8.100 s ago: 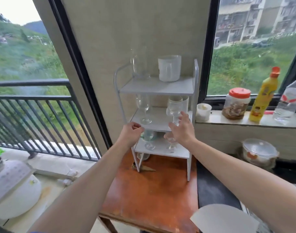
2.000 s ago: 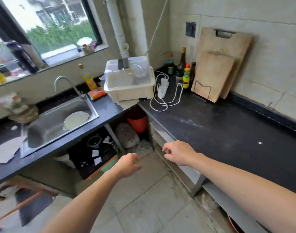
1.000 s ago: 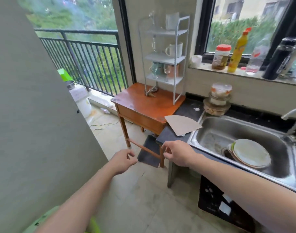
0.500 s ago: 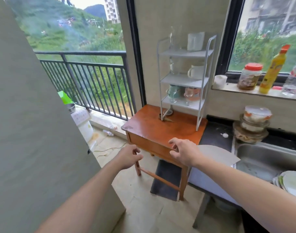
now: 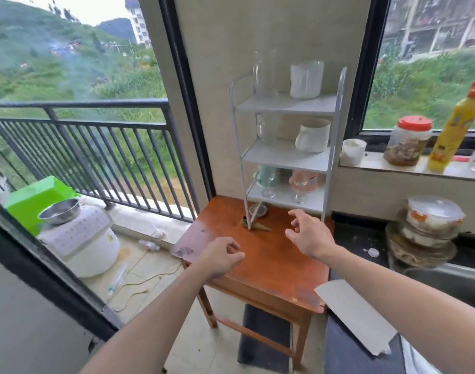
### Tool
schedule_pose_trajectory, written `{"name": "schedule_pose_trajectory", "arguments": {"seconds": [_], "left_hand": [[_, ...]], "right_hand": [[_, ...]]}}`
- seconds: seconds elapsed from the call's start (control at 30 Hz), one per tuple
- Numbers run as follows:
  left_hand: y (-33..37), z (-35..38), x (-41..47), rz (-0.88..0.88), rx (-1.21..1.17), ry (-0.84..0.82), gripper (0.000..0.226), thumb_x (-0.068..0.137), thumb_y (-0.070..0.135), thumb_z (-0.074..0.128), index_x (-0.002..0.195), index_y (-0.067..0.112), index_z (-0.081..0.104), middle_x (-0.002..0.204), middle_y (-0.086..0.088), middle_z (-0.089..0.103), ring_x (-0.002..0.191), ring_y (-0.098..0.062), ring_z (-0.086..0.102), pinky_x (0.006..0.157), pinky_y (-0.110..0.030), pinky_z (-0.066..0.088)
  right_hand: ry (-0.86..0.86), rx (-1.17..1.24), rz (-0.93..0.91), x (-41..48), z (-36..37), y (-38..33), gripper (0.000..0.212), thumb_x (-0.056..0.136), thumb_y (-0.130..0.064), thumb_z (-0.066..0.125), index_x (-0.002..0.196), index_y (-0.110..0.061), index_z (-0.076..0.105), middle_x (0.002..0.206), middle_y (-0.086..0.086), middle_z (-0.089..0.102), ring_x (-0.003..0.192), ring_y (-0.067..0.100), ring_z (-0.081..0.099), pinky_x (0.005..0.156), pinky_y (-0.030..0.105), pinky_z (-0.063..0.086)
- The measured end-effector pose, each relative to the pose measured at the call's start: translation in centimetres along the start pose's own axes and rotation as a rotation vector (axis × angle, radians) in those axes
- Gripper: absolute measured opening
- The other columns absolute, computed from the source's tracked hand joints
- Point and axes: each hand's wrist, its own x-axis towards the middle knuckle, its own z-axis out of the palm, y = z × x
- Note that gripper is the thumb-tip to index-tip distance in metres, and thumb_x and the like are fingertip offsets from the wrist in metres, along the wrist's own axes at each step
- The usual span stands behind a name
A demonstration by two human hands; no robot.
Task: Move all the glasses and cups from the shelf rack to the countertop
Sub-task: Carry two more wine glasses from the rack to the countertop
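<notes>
The white three-tier shelf rack (image 5: 336,103) stands at the back of a small wooden table (image 5: 274,268). Its top tier holds a tall clear glass (image 5: 263,74) and a white cup (image 5: 306,79). On the middle tier are a clear glass (image 5: 266,129) and a white mug (image 5: 313,136). The bottom tier carries a teal cup (image 5: 268,172), a pink cup (image 5: 309,182) and two wine glasses (image 5: 268,184) (image 5: 299,188). My left hand (image 5: 221,256) hovers over the table with fingers curled, holding nothing. My right hand (image 5: 308,234) reaches toward the bottom tier, fingers spread, holding nothing.
A dark countertop (image 5: 357,238) joins the table on the right, with stacked lidded bowls (image 5: 428,228) and a sheet of cardboard (image 5: 352,303). The windowsill holds a small white cup (image 5: 353,151), a jar (image 5: 409,141) and a yellow bottle (image 5: 455,130). A balcony railing (image 5: 95,147) and rice cooker (image 5: 82,238) are left.
I have turned back from the far countertop and come up close to the rack. Both hands have risen over the table, and my right hand has opened toward the bottom tier.
</notes>
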Motion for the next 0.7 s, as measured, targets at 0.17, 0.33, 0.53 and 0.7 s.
{"name": "schedule_pose_trajectory", "arguments": {"seconds": [0.17,0.33,0.53,0.7], "left_hand": [[1.7,-2.0,8.1,0.014,0.064,0.041,0.028,0.086,0.043,0.061,0.109,0.028,0.060,0.090,0.007,0.064,0.071,-0.001,0.055,0.047,-0.011,0.037],[2.4,-1.0,15.1,0.009,-0.105,0.001,0.035,0.085,0.032,0.066,0.115,0.015,0.058,0.088,0.001,0.058,0.086,-0.018,0.059,0.074,-0.030,0.051],[3.5,0.3,23.6,0.015,-0.267,-0.022,0.051,0.084,0.037,0.067,0.129,0.021,0.048,0.105,0.001,0.060,0.096,-0.020,0.060,0.070,-0.030,0.049],[4.8,1.1,29.4,0.067,-0.379,-0.086,0.065,0.081,0.035,0.071,0.136,0.020,0.039,0.120,-0.001,0.054,0.110,-0.022,0.055,0.096,-0.042,0.050]], "right_hand": [[0.076,0.091,0.134,7.5,1.0,1.9,0.055,0.090,-0.034,0.062,0.140,-0.020,0.044,0.126,0.004,0.063,0.112,0.024,0.060,0.093,0.041,0.049],[0.082,0.188,0.311,12.9,1.8,4.4,0.054,0.089,-0.033,0.062,0.137,-0.020,0.041,0.126,0.006,0.060,0.104,0.026,0.060,0.080,0.036,0.046],[0.157,0.405,0.500,18.1,3.7,6.1,0.067,0.080,-0.040,0.069,0.138,-0.029,0.037,0.106,-0.007,0.057,0.086,0.016,0.058,0.064,0.031,0.044],[0.311,0.646,0.537,20.8,5.1,7.0,0.043,0.071,-0.020,0.074,0.109,-0.023,0.053,0.103,-0.011,0.071,0.104,0.018,0.066,0.076,0.039,0.057]]}}
